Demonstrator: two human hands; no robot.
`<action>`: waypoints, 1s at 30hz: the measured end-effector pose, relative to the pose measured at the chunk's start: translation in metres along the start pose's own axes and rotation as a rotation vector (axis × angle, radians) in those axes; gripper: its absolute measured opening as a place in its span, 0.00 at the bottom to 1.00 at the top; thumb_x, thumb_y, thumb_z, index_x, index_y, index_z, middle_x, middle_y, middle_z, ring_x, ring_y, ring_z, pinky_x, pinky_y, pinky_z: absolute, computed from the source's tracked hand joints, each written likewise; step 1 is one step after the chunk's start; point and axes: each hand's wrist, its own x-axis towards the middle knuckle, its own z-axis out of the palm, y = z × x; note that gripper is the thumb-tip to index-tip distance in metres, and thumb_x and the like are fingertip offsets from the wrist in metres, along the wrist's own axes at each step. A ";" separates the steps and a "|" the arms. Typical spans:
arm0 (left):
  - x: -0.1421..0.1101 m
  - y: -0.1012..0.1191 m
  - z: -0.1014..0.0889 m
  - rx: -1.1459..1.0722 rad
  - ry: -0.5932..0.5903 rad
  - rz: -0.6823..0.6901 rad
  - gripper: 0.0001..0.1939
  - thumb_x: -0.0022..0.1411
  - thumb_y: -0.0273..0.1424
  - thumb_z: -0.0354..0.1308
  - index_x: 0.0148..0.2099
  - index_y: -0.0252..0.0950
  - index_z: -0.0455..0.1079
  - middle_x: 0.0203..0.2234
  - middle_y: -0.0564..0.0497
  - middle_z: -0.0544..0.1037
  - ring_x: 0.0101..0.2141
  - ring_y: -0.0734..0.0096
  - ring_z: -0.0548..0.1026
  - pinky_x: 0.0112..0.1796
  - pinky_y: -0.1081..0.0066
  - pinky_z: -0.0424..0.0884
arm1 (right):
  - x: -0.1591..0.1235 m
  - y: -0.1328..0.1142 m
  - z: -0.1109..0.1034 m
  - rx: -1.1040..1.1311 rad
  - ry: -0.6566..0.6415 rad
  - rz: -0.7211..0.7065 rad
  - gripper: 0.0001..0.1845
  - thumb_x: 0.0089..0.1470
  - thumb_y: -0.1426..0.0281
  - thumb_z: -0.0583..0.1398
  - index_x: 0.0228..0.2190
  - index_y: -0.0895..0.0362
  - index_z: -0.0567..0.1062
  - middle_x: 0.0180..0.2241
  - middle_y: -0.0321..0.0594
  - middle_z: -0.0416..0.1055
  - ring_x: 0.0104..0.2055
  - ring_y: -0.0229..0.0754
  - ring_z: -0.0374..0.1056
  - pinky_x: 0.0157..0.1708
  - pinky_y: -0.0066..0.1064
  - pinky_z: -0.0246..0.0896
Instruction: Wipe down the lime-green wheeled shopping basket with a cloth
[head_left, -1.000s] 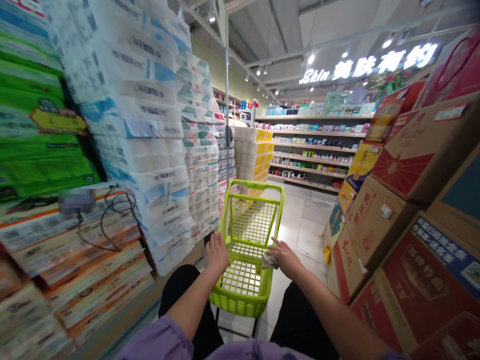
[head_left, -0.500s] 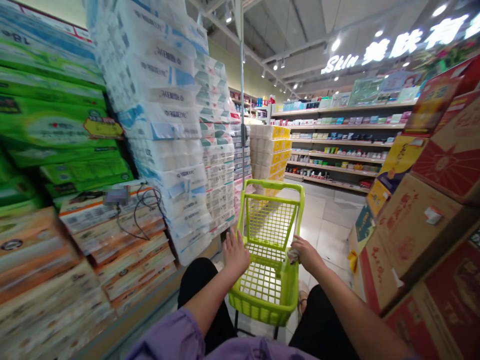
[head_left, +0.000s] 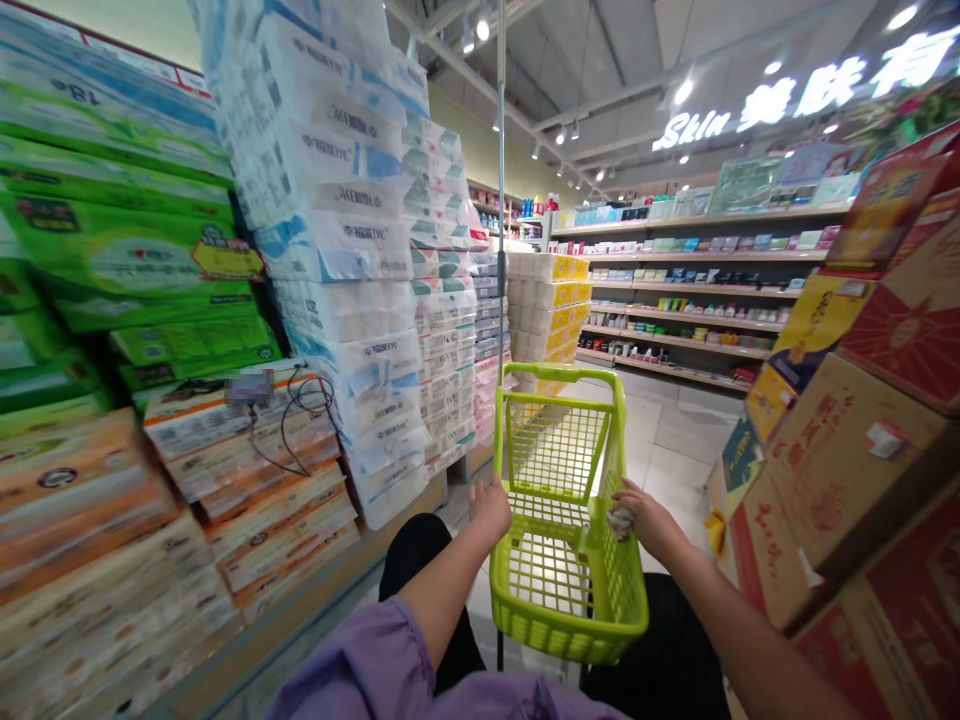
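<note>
A lime-green plastic shopping cart (head_left: 566,618) with grid walls stands right before me between my knees, its upright back panel and handle on the far side. My left hand (head_left: 490,510) is at the cart's left rim with its fingers curled over the edge. At the right wall is my right hand (head_left: 651,522), closed around a crumpled pale wipe (head_left: 620,521). The wipe lies against the cart's right side.
Tall stacks of white paper packs (head_left: 341,250), green packs (head_left: 150,250) and orange-white packs (head_left: 285,510) line the left. Cardboard boxes (head_left: 832,470) pile up on the right. A metal pole (head_left: 501,200) stands behind the cart, with stocked shelves (head_left: 690,255) farther back.
My left hand's spread fingers have curled in at the cart's left rim. The cart and my right hand with the wipe have shifted right in view, and the cart has turned slightly.
</note>
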 end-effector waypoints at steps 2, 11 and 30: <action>-0.001 0.001 -0.001 0.029 -0.005 0.017 0.35 0.57 0.20 0.48 0.67 0.27 0.47 0.62 0.36 0.61 0.64 0.55 0.53 0.62 0.56 0.45 | -0.008 -0.002 -0.003 -0.006 -0.007 -0.011 0.09 0.40 0.71 0.59 0.26 0.56 0.79 0.45 0.49 0.75 0.64 0.59 0.52 0.59 0.51 0.54; 0.011 0.017 -0.001 0.102 -0.058 0.093 0.37 0.57 0.19 0.48 0.67 0.22 0.44 0.63 0.33 0.58 0.64 0.55 0.53 0.62 0.56 0.46 | 0.014 0.014 -0.022 -0.168 -0.105 0.088 0.13 0.35 0.75 0.57 0.25 0.56 0.79 0.45 0.49 0.76 0.63 0.57 0.55 0.58 0.49 0.57; 0.033 0.025 0.008 0.138 0.034 0.190 0.39 0.57 0.19 0.42 0.70 0.26 0.36 0.67 0.37 0.46 0.65 0.57 0.51 0.62 0.53 0.50 | 0.151 0.053 -0.068 -0.312 0.633 0.442 0.24 0.45 0.75 0.49 0.42 0.61 0.77 0.52 0.50 0.69 0.55 0.49 0.63 0.55 0.37 0.57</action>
